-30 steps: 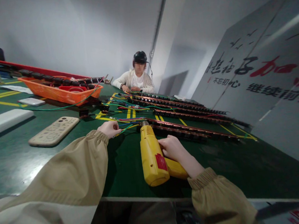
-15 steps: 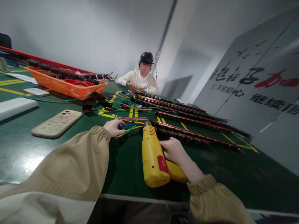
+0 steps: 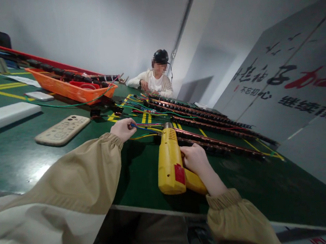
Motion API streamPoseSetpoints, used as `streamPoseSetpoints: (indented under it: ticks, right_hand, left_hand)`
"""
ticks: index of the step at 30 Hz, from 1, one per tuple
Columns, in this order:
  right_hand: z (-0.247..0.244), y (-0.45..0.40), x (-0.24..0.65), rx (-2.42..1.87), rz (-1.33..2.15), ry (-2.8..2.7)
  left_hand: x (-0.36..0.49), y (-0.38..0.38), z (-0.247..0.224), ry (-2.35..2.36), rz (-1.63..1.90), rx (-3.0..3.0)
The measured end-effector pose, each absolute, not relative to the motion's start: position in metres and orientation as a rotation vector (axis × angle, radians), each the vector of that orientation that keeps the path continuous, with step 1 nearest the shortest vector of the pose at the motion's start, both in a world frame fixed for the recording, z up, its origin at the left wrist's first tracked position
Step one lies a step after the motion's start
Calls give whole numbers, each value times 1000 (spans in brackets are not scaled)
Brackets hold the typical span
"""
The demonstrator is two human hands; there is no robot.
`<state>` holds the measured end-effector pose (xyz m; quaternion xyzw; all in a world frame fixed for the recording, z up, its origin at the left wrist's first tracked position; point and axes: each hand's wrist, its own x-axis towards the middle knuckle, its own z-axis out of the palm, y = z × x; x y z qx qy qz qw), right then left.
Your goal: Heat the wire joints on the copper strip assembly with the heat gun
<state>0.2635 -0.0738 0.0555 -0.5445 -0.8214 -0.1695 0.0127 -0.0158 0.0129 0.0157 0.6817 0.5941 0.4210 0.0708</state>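
My left hand (image 3: 124, 129) is closed on the ends of several coloured wires (image 3: 148, 127), blue and red among them, raised a little over the green table. Fingers wrapped round its handle, my right hand (image 3: 195, 158) holds a yellow heat gun (image 3: 170, 162). The gun's metal nozzle points away from me, at the wires where they meet the nearest long copper-and-black strip (image 3: 217, 144). A yellow wire (image 3: 144, 136) lies below my left hand's bundle.
More long strips (image 3: 190, 108) with wires lie further back. On the left are an orange basket (image 3: 72, 90), a phone (image 3: 63, 130), a white power bank (image 3: 10, 114) and a small white device (image 3: 39, 96). Across the table (image 3: 140, 178) sits a person (image 3: 155, 80).
My left hand has risen slightly and now has the wire ends gathered between its fingers. The heat gun in my right hand has shifted a little right and forward.
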Motion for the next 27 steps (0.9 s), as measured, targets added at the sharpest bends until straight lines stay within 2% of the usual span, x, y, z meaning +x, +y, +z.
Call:
streamPoseSetpoints:
  ticks: [7,17,27]
  right_hand:
    - [52,-68,263,-1584,-366,-2689]
    - [48,-66,258,-1499,-303,-2776]
    - [52,-64,233,-1546,-384,-2827]
  left_hand:
    - [-15,18,12,1786,1382,1755]
    - [-13,26,9,1419,1464,1501]
    - [-19,25,6,1659,1552,1795]
